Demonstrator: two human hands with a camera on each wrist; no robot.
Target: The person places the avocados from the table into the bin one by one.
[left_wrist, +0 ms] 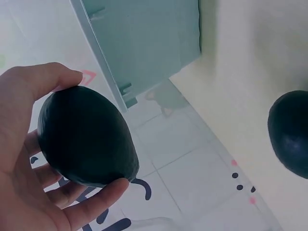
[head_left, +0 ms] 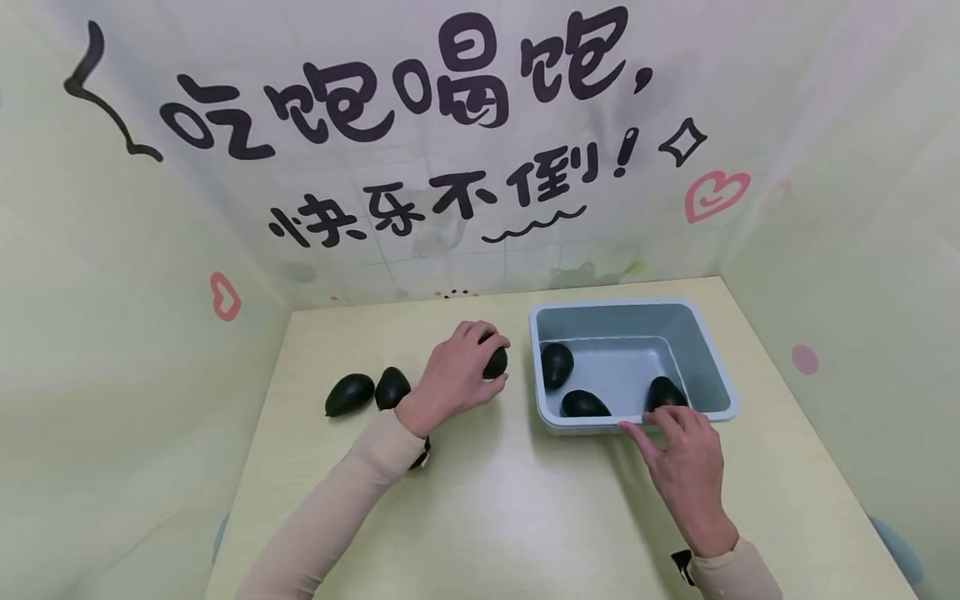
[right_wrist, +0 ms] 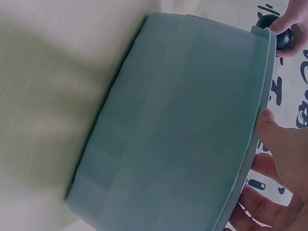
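Observation:
My left hand grips a dark green avocado left of the light blue plastic bin. In the left wrist view, thumb and fingers wrap around this avocado. My right hand holds the bin's near rim, thumb outside and fingers over the edge, as the right wrist view shows along the rim. Inside the bin are three avocados: one at the left wall, one at the near wall, and one by my right fingers, partly hidden.
Two more avocados lie on the pale wooden table: one farther left, the other beside my left forearm. Behind the table hangs a printed sheet with large lettering. Similar sheets flank both sides.

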